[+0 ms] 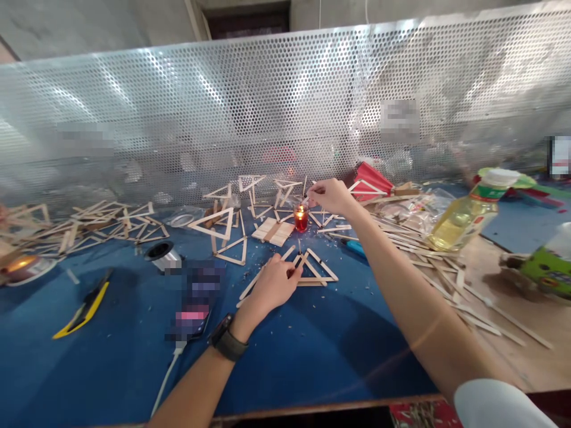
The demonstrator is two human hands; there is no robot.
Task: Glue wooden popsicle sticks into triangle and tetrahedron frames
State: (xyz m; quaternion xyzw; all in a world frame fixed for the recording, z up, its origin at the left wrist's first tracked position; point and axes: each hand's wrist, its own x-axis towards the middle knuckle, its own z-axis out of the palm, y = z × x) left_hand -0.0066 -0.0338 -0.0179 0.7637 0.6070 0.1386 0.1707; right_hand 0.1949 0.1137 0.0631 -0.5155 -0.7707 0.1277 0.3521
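Observation:
My right hand [329, 196] is closed in a pinch just beside the flame of a small red candle [301, 221] in a glass. A short pale piece seems to stick out from its fingertips over the flame; its kind is too small to make out. My left hand [275, 280] is closed low over the table, its fingers pinching a short wooden stick [300, 246] that looks dark lower down. Right beside those fingers lies a flat triangle of craft sticks [328, 272]. Behind the left hand is a square panel of flat sticks [273, 230].
Several stick frames [218, 223] stand at the back before a perforated metal screen [285, 107]. On the left are a yellow cutter [84, 309], a solder-like spool [164, 257] and a phone [198, 309] on a cable. Loose sticks [446, 267] and an oil bottle [466, 217] lie right.

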